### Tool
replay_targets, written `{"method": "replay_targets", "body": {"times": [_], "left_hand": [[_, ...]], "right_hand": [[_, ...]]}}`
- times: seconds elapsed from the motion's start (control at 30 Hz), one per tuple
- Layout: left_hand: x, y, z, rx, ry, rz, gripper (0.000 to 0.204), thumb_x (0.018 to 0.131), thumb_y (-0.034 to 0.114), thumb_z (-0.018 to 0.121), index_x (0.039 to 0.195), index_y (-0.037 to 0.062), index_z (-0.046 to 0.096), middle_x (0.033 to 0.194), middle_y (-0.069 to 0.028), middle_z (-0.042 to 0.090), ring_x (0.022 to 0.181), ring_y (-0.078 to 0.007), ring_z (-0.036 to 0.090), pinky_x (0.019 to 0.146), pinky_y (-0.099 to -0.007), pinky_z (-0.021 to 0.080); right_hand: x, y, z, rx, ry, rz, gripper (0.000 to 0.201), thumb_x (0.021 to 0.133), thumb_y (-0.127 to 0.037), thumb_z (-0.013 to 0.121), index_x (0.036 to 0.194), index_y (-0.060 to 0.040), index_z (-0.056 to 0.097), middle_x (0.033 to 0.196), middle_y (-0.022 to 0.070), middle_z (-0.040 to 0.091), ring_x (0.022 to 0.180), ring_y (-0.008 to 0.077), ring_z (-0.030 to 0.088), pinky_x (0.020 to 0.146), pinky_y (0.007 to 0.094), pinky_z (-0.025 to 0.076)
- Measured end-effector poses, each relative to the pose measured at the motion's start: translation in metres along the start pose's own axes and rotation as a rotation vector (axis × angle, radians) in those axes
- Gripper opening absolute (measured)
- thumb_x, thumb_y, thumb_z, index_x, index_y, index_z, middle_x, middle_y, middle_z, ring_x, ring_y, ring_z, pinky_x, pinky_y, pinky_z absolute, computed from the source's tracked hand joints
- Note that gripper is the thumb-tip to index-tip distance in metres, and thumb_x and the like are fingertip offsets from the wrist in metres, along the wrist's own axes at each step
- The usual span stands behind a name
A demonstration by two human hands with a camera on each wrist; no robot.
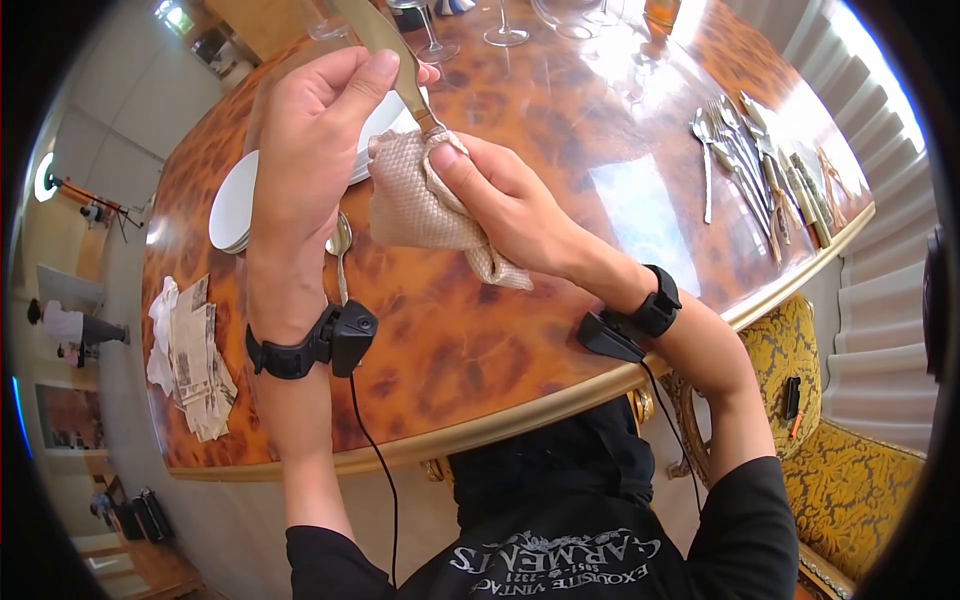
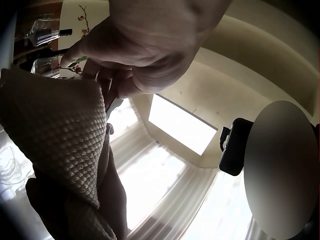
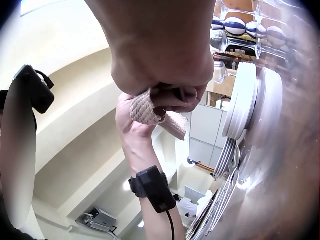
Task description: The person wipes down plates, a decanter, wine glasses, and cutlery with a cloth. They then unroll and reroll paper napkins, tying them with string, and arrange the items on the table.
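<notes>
In the head view a table knife (image 1: 408, 88) is held up over the table, its blade pointing away from me. My left hand (image 1: 308, 150) pinches the blade, thumb laid against its flat side. With my right hand (image 1: 515, 210) I grip a beige textured cloth (image 1: 410, 200) folded around the knife's lower end, thumb pressing on top. The cloth hides most of the handle, and one corner hangs below the hand. From the left wrist the waffle-patterned cloth (image 2: 65, 130) shows large beside the left hand (image 2: 155, 45). The right wrist view shows cloth (image 3: 147, 107) under the right hand (image 3: 165, 55).
White plates (image 1: 236, 205) are stacked behind my left wrist, with a spoon (image 1: 340, 240) near them. Old printed papers (image 1: 195, 360) lie at the left edge. Spoons, forks and knives (image 1: 740, 160) are grouped at the right. Wine glasses (image 1: 506, 35) stand at the far side.
</notes>
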State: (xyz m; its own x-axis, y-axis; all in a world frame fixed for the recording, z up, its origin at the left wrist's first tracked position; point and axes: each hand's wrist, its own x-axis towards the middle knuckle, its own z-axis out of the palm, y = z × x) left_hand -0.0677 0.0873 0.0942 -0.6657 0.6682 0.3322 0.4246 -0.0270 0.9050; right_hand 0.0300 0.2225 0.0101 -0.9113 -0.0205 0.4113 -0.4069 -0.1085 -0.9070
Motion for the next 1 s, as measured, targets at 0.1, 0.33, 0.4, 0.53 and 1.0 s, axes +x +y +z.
{"method": "replay_targets", "body": {"times": [0.1,0.33,0.4,0.53,1.0], "left_hand": [[0.000,0.001,-0.002,0.011,0.010,0.005,0.029,0.100,0.030,0.054,0.098,0.0057,0.070,0.102,-0.0068,0.071,0.103,-0.0145,0.061,0.104,-0.0392,0.033],[0.001,0.000,-0.006,-0.001,0.016,0.020,0.028,0.100,0.025,0.054,0.098,0.0011,0.068,0.101,-0.0109,0.070,0.098,-0.0162,0.064,0.100,-0.0357,0.042],[0.001,0.000,-0.007,-0.022,0.012,0.017,0.028,0.100,0.025,0.054,0.098,0.0009,0.068,0.102,-0.0112,0.070,0.098,-0.0162,0.064,0.100,-0.0353,0.042],[0.001,0.001,-0.009,-0.043,0.005,0.019,0.028,0.100,0.025,0.054,0.099,0.0007,0.068,0.102,-0.0117,0.070,0.098,-0.0160,0.064,0.099,-0.0350,0.043],[-0.002,0.019,-0.060,-0.132,0.354,0.223,0.030,0.102,0.022,0.050,0.100,-0.0045,0.064,0.100,-0.0161,0.069,0.097,-0.0247,0.065,0.089,-0.0371,0.049]], "right_hand": [[0.000,0.003,-0.001,-0.021,-0.015,0.020,0.040,0.106,-0.032,0.037,0.115,0.0012,0.058,0.089,0.0018,0.061,0.080,0.0084,0.052,0.073,0.0283,0.045],[0.000,0.005,0.002,-0.001,0.004,-0.041,0.041,0.106,-0.032,0.037,0.117,0.0023,0.058,0.091,0.0033,0.062,0.082,0.0094,0.053,0.075,0.0287,0.046],[0.000,0.005,0.002,0.009,0.000,-0.040,0.042,0.106,-0.032,0.037,0.118,0.0025,0.057,0.092,0.0039,0.062,0.084,0.0097,0.054,0.076,0.0289,0.046],[0.000,0.002,0.000,-0.008,-0.025,0.002,0.043,0.106,-0.033,0.037,0.119,0.0029,0.057,0.094,0.0044,0.063,0.085,0.0100,0.054,0.077,0.0291,0.047],[-0.003,-0.002,0.002,-0.105,-0.044,-0.002,0.040,0.105,-0.032,0.040,0.114,0.0026,0.059,0.088,0.0080,0.062,0.080,0.0127,0.054,0.075,0.0309,0.046]]}}
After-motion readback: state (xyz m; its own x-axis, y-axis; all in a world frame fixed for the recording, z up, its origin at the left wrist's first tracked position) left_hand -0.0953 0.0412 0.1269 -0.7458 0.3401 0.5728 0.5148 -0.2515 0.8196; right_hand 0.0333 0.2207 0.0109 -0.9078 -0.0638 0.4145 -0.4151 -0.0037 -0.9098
